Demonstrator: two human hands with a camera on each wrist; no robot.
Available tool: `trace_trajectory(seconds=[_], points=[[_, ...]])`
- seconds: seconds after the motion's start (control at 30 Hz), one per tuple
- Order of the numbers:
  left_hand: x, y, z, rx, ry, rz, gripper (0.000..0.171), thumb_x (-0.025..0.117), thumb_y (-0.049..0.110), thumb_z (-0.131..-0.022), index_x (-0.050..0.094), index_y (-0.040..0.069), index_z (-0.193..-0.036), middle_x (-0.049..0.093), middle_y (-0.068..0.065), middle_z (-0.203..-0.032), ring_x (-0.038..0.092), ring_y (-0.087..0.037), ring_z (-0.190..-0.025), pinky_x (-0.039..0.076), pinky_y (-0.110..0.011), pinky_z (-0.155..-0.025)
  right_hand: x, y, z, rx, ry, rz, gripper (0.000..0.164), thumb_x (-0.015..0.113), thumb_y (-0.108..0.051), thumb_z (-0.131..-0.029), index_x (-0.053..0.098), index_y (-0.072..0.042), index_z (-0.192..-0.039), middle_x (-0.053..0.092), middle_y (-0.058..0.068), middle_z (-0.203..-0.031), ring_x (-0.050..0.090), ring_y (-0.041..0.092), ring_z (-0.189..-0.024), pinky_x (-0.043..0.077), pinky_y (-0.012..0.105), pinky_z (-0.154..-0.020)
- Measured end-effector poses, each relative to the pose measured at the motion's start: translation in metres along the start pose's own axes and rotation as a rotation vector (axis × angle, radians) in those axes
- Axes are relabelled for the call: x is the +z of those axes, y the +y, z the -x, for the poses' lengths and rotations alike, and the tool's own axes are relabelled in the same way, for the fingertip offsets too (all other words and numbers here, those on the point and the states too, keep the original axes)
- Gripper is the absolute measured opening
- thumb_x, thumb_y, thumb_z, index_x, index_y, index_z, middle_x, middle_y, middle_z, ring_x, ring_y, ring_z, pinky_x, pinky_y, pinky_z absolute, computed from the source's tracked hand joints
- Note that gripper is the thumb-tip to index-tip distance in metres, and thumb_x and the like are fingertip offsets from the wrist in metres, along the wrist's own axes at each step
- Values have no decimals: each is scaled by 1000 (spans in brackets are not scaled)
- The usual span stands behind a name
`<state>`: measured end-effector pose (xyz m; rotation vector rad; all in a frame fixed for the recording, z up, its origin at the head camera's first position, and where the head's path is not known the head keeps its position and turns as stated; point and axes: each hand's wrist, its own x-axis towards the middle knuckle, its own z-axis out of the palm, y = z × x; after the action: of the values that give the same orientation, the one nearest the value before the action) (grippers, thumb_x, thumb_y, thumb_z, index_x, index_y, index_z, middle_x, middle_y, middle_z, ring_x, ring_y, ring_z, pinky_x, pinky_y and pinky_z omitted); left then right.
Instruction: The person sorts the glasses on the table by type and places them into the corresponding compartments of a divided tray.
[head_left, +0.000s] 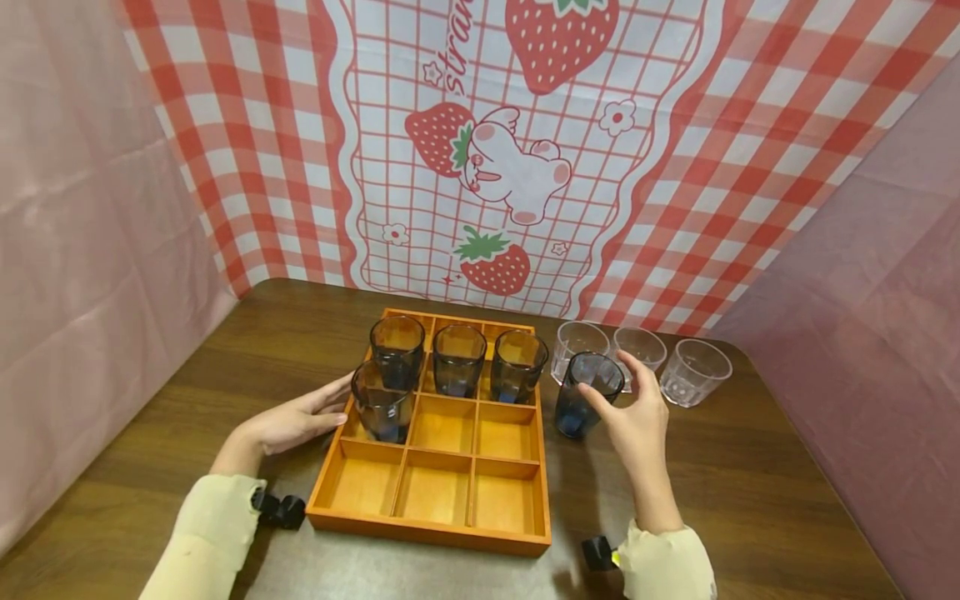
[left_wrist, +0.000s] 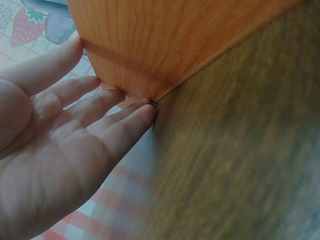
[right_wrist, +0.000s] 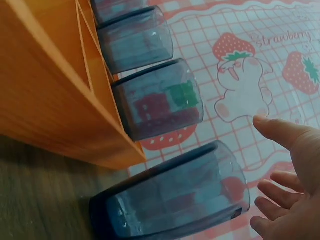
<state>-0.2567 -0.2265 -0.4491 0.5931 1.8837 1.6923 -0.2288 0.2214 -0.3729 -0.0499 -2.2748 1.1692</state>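
Note:
A dark blue-tinted glass stands upright on the table, right of a wooden compartment tray. My right hand is spread beside that glass, thumb and fingers around its rim in the head view. In the right wrist view, the fingers look apart from the same glass. My left hand rests against the tray's left side, fingertips touching the wood in the left wrist view. Three tinted glasses fill the tray's back row, including the middle one. Another tinted glass occupies the left compartment of the middle row.
Three clear glasses stand in a row at the back right, the rightmost near the table's edge. The wooden table meets a strawberry-print cloth behind. Pink fabric hangs on both sides.

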Motion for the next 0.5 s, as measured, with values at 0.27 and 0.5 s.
trace_trajectory(seconds=[0.27, 0.5], points=[[1, 1, 1, 1, -1, -4, 75, 46, 14, -102, -6, 10, -156, -7, -24, -161, 1, -42, -147, 36, -11, -101, 2, 10, -1, 69, -30, -10, 71, 83, -10, -74, 50, 3, -135, 52, 22, -137, 48, 35, -127, 37, 47, -110], [1, 2, 1, -9, 3, -18, 75, 46, 13, -102, -6, 11, -157, -7, -24, -161, 1, -41, -146, 36, -10, -100, 7, 16, -1, 120, -39, -69, 74, 82, -6, -74, 46, 6, -138, 48, 24, -140, 46, 34, -133, 35, 38, -112]])
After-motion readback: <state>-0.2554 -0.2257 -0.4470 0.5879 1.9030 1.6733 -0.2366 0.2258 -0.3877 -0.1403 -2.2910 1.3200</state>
